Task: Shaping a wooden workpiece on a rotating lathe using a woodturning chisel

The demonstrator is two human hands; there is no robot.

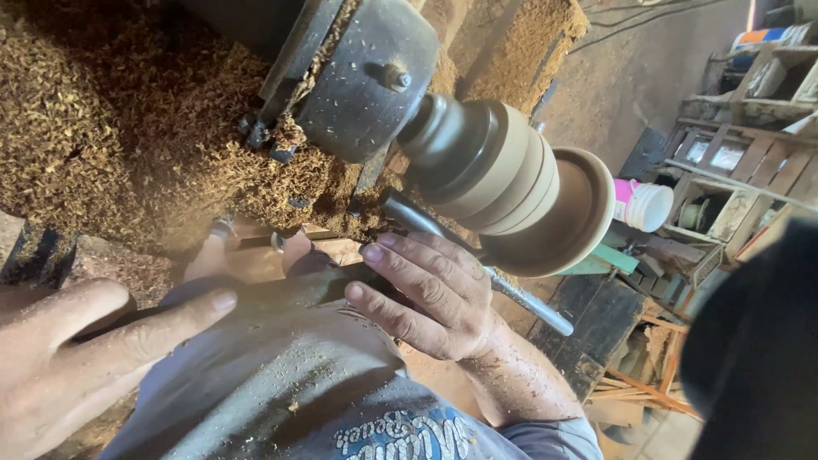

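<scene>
Here, right hand (430,294) steadies metal rod (477,260) against turned wood (520,192), sawdust (102,128) behind.

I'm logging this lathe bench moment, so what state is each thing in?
Turned wooden piece: mounted on the lathe, its surface blurred.
Metal tool: under the right hand, tip at the wood.
Left hand: fingers stretched out, holding nothing visible.
Wood shavings: heaped behind the lathe.
White bucket: upright.

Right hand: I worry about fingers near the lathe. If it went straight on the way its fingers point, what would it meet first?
Probably the metal tool under the right hand, then the sawdust heap; depth is unclear.
</scene>
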